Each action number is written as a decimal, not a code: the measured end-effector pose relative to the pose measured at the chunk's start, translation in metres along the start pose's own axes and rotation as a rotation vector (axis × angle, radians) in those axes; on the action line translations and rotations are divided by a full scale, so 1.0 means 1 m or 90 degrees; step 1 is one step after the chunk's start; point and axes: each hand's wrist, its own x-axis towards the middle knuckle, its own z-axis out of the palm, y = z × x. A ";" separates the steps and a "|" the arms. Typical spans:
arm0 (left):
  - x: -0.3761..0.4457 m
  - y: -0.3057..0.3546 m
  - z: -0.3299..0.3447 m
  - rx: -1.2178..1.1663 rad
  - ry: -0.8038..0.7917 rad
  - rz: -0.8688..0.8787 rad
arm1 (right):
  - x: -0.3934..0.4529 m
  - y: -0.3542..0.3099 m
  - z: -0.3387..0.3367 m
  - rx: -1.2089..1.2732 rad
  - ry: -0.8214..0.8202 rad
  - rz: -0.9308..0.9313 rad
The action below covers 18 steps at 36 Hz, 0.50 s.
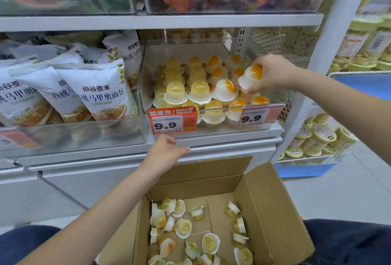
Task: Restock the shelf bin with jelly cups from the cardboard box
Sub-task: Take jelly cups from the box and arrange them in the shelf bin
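I am holding a jelly cup (251, 75) in my right hand (269, 73) over the shelf bin's (146, 87) right rows, aiming to seat it dome-up in a gap, while my left hand (167, 150) is hanging loosely spread above the cardboard box (273, 211).

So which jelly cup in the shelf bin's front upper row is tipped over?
The white-and-orange jelly cup, rightmost in that row, leans sideways; the two yellow jelly cups left of it sit level.

"9.9" on bin price tags (173, 124).

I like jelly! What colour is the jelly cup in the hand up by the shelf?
The jelly cup in the right hand is white with orange fruit inside, seen in the head view.
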 end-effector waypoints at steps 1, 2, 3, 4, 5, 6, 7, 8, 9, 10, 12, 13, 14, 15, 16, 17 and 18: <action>0.001 0.000 -0.001 0.000 0.001 0.000 | 0.002 0.000 0.003 -0.005 -0.014 0.000; 0.002 -0.001 0.000 0.000 0.002 0.001 | 0.004 0.001 0.005 -0.005 -0.026 -0.001; 0.002 -0.002 0.000 0.000 0.003 0.003 | 0.004 0.002 0.007 -0.004 -0.034 0.000; 0.002 -0.002 0.000 0.001 0.003 0.003 | 0.005 0.003 0.009 -0.003 -0.041 -0.001; 0.003 -0.003 0.000 0.004 0.003 0.002 | 0.005 0.004 0.010 -0.002 -0.047 -0.003; 0.003 -0.004 -0.001 0.007 0.004 0.001 | 0.005 0.004 0.011 -0.002 -0.051 -0.007; 0.003 -0.005 -0.001 0.010 0.004 0.001 | 0.005 0.004 0.013 -0.001 -0.055 -0.011; 0.004 -0.006 -0.002 0.012 0.004 0.001 | 0.005 0.004 0.014 -0.001 -0.057 -0.016; 0.004 -0.007 -0.002 0.013 0.003 0.001 | 0.005 0.005 0.016 0.001 -0.059 -0.018; 0.004 -0.008 -0.002 0.014 0.003 0.001 | 0.005 0.005 0.017 0.006 -0.061 -0.019; 0.004 -0.008 -0.002 0.016 0.004 0.001 | 0.005 0.006 0.019 0.019 -0.065 -0.016; 0.003 -0.009 -0.002 0.017 0.005 0.001 | 0.005 0.007 0.020 0.022 -0.067 -0.013; 0.003 -0.009 -0.002 0.018 0.004 0.002 | 0.006 0.007 0.021 0.024 -0.070 -0.011; 0.003 -0.010 -0.002 0.019 0.003 0.003 | 0.006 0.008 0.022 0.028 -0.073 -0.009; 0.004 -0.010 -0.001 0.018 0.002 0.004 | 0.006 0.010 0.022 0.033 -0.076 -0.009; 0.004 -0.010 -0.001 0.018 0.001 0.004 | 0.006 0.011 0.023 0.041 -0.079 -0.008; 0.004 -0.010 -0.001 0.019 0.001 0.005 | 0.006 0.011 0.024 0.048 -0.082 -0.008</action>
